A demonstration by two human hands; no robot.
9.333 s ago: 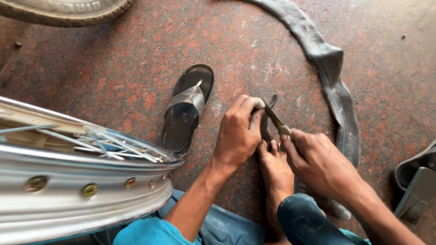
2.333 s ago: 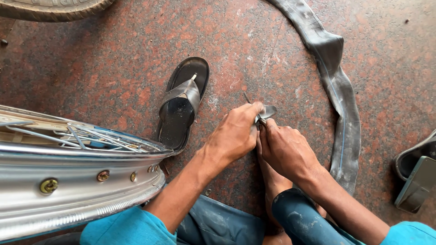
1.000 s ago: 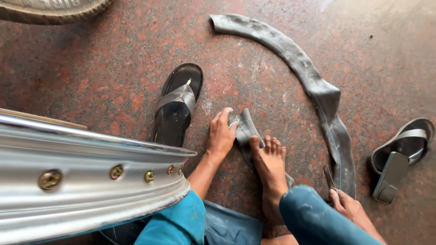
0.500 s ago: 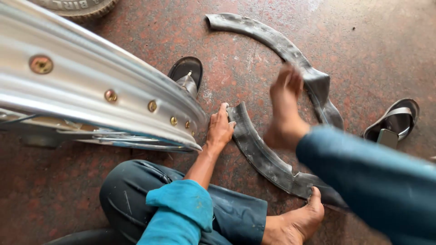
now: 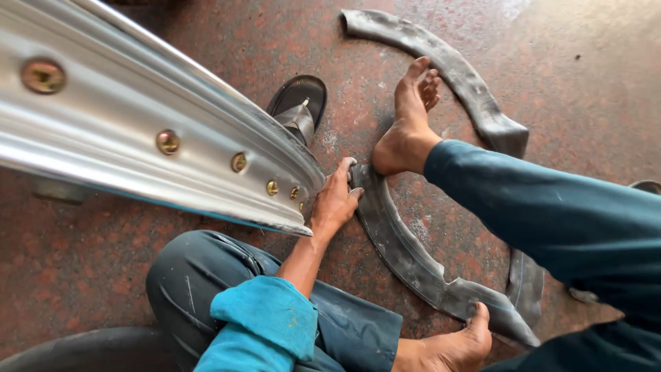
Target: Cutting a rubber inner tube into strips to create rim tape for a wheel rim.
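Rubber strip point(image 5: 406, 251) end under left hand point(image 5: 335, 201), seemingly pressing flat; right hand unseen.

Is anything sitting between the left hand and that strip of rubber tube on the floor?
Nothing visible does. The left hand already rests with its fingers on the end of the rubber tube. The wheel rim hangs just beside the hand, not between them. The right hand is out of view.

No packages, labels, signs or screens show anywhere in this view of the floor.
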